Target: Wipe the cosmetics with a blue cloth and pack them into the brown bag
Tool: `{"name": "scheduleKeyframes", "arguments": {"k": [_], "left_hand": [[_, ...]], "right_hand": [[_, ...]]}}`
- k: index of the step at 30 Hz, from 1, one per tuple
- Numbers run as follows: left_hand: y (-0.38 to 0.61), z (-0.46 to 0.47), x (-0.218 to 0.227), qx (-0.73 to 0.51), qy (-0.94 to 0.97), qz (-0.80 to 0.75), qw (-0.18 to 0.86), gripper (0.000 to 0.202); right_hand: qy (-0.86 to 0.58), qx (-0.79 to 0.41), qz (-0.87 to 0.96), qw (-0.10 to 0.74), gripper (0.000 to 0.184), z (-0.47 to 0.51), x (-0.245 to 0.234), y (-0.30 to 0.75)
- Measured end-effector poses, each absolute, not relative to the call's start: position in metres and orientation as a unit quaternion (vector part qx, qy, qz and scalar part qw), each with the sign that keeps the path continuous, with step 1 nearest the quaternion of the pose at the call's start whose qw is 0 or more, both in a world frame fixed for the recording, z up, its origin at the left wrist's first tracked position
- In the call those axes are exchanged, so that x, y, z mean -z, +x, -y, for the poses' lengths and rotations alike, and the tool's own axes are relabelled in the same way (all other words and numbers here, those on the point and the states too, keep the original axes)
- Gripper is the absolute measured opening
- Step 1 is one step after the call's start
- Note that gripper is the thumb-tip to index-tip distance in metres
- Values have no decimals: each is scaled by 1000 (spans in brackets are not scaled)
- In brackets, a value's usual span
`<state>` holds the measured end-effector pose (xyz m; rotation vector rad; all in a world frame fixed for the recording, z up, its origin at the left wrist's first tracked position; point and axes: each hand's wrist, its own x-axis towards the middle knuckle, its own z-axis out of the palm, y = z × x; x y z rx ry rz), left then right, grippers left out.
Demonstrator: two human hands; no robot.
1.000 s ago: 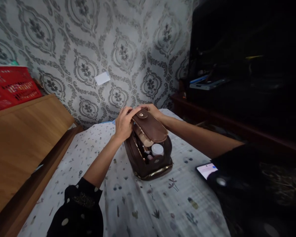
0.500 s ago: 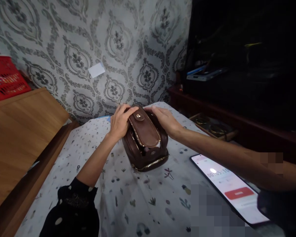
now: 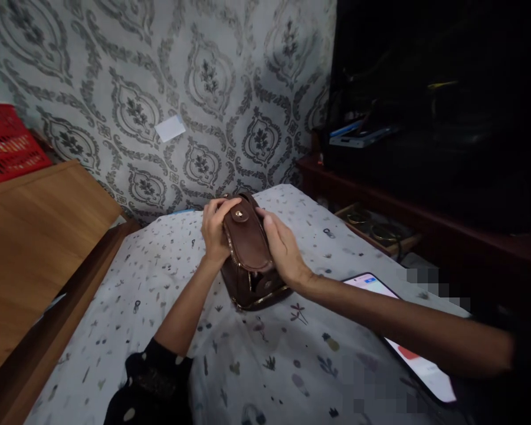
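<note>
A brown leather pouch (image 3: 248, 260) with a gold zipper and a snap flap stands on a white patterned bedsheet (image 3: 230, 354). My left hand (image 3: 215, 230) grips its left side, thumb resting on the flap near the snap. My right hand (image 3: 283, 251) presses against its right side, fingers together along the flap. The flap lies down over the top, and the pouch's contents are hidden.
A phone (image 3: 402, 342) with a lit screen lies on the sheet to the right, partly under my right forearm. A wooden board (image 3: 39, 236) and a red crate (image 3: 6, 147) stand at the left. Dark furniture (image 3: 425, 118) and a low wooden shelf (image 3: 380, 200) fill the right. Patterned wallpaper runs behind.
The flap has come down over the pouch, hiding the items inside. My right hand slid from the far end to the pouch's right side. The view shifted slightly.
</note>
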<state>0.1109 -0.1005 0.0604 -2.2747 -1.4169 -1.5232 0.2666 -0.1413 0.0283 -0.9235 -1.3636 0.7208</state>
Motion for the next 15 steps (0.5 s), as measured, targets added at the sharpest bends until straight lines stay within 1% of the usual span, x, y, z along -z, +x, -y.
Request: {"name": "scheduleKeyframes", "arguments": {"k": [3, 5, 7, 10, 12, 15], "left_hand": [[113, 97, -56, 513, -732, 447, 18, 33], [112, 96, -57, 516, -736, 438, 15, 31], [111, 95, -58, 519, -736, 434, 16, 30], [111, 96, -58, 521, -738, 428, 18, 28], [111, 97, -58, 520, -741, 424, 22, 28], [111, 98, -57, 507, -749, 425, 33, 27]], "right_hand": [[-379, -315, 627, 603, 54, 144, -26, 279], [-367, -311, 661, 576, 50, 146, -21, 296], [-358, -308, 700, 536, 51, 149, -15, 311], [-346, -297, 743, 490, 58, 151, -9, 321], [-343, -275, 752, 491, 58, 150, -7, 318], [-356, -244, 743, 512, 50, 148, -6, 306]]}}
